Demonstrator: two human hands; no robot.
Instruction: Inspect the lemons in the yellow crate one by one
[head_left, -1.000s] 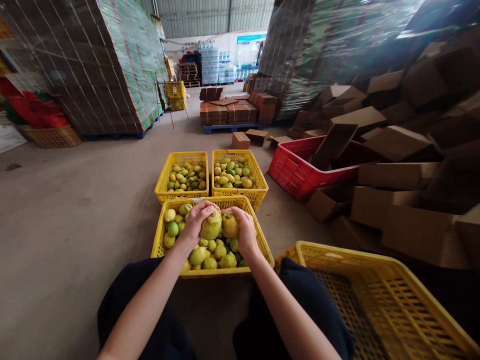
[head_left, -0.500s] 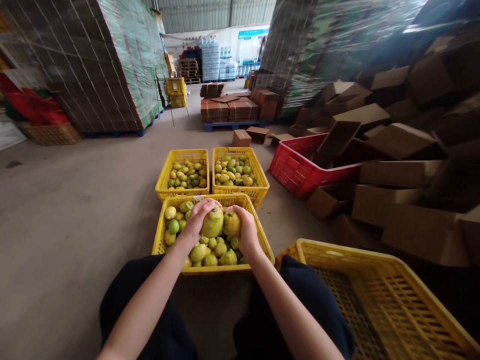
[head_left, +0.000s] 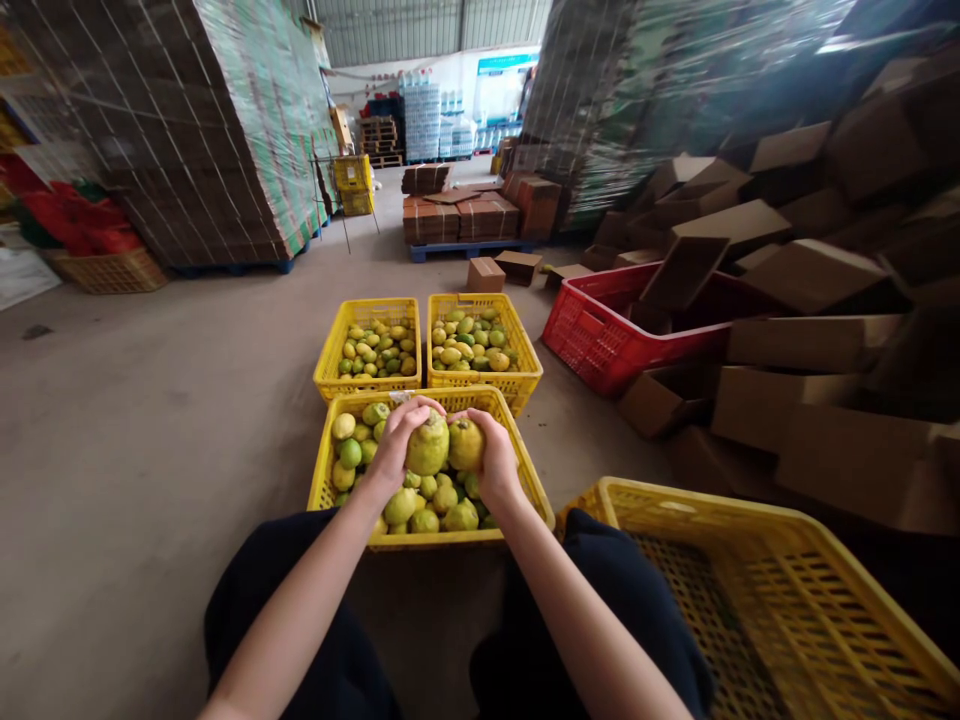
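Snugly, greener fruit within left fingers, yellower fruit within right fingers.

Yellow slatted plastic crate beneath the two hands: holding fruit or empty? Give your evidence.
The crate holds fruit: roundish yellow-green fruits show inside it on either side of the left hand.

Two bare forearms slant inward, with the wrists behind and below the fingers. The left hand and right hand face each other, each curled in a grip, thumbs nearer the body than the fingers, fingertips close together.
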